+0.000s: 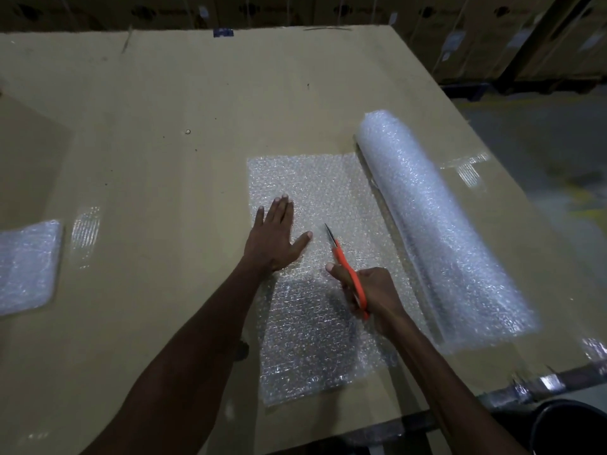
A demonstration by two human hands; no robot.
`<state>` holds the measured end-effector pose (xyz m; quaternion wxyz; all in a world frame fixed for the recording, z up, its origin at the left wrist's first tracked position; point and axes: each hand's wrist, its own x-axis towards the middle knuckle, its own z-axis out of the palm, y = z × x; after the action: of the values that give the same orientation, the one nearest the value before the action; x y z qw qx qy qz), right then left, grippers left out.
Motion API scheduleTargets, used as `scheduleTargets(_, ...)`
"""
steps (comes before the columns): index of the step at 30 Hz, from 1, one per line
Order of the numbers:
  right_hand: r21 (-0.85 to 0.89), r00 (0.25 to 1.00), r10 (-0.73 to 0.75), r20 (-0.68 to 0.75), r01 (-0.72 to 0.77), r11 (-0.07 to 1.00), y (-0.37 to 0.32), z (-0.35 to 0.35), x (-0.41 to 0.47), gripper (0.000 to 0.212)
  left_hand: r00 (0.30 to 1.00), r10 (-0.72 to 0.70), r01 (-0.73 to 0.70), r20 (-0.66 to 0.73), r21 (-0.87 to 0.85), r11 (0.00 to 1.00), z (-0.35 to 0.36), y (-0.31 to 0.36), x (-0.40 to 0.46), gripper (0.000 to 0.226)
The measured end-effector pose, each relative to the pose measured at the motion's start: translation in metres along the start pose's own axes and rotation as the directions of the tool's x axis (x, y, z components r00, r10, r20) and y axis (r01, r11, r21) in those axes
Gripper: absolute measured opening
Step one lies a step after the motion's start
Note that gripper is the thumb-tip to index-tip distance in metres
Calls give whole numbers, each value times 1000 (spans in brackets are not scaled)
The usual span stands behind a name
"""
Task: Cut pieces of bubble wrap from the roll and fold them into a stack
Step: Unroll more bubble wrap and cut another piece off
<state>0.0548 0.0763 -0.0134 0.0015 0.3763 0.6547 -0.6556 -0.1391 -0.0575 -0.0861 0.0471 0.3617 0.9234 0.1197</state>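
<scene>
A thick roll of bubble wrap (437, 221) lies on the right of the cardboard-covered table (164, 126). A sheet of bubble wrap (312, 185) is unrolled flat from it toward the left. My left hand (276, 238) presses flat on the sheet's left part, fingers straight. My right hand (371, 290) grips orange-handled scissors (345, 267), whose blades point away from me over the middle of the sheet. The blades look nearly closed. A folded stack of bubble wrap (26, 267) sits at the table's left edge.
Strips of clear tape (85, 234) shine on the cardboard near the stack. The table's right and near edges drop to a grey floor (542, 142). A dark round bin (571, 428) stands at the bottom right. Stacked cartons (492, 34) line the back.
</scene>
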Motion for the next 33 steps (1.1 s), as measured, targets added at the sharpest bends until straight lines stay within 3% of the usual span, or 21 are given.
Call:
scheduleTargets(7, -63, 1000, 27, -14, -28, 998, -10, 7, 8, 57, 1000, -4, 4, -10, -12, 1000, 1, 0, 0, 90)
scheduleTargets(33, -47, 1000, 3, 7, -3, 999, -21, 13, 40, 59, 1000, -14, 14, 12, -16, 1000, 0, 0, 0, 89)
